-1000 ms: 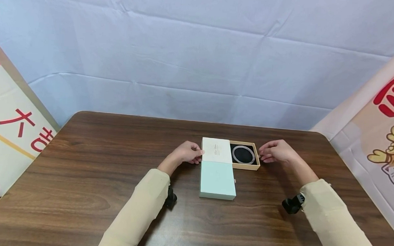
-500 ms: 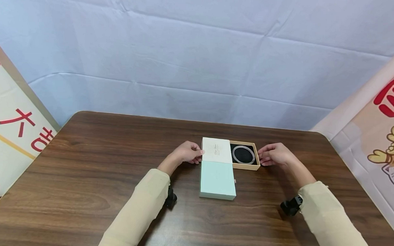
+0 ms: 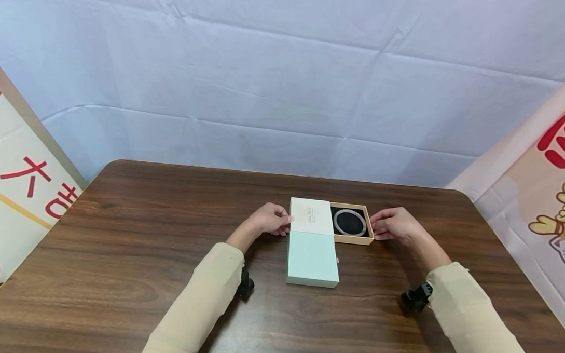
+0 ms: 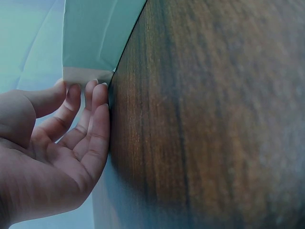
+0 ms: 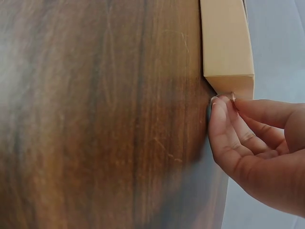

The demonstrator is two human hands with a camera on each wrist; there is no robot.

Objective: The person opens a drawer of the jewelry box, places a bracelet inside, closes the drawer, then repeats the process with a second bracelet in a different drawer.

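Note:
A white box sleeve (image 3: 311, 216) with gold lettering lies on the table, its tan drawer (image 3: 355, 240) pulled partway out to the right. In the drawer, a greyish bangle (image 3: 337, 224) rests on a black insert. My left hand (image 3: 272, 219) holds the sleeve's left end, thumb at the top edge and fingertips against the end face. At the drawer's right end, my right hand (image 3: 397, 224) pinches a small pull tab (image 5: 233, 97) between thumb and fingers. Directly in front of the white sleeve, a mint green box (image 3: 312, 256) lies closed, with a small tab on its right side.
The dark wood table (image 3: 168, 235) extends around the boxes. A pale cloth backdrop (image 3: 244, 81) hangs behind it, and printed banners (image 3: 25, 188) stand at both sides. Each wrist carries a black camera (image 3: 417, 297).
My right hand has come slightly closer to the drawer's right end, its fingers now nearer the edge. The left hand, the drawer and both boxes look unmoved.

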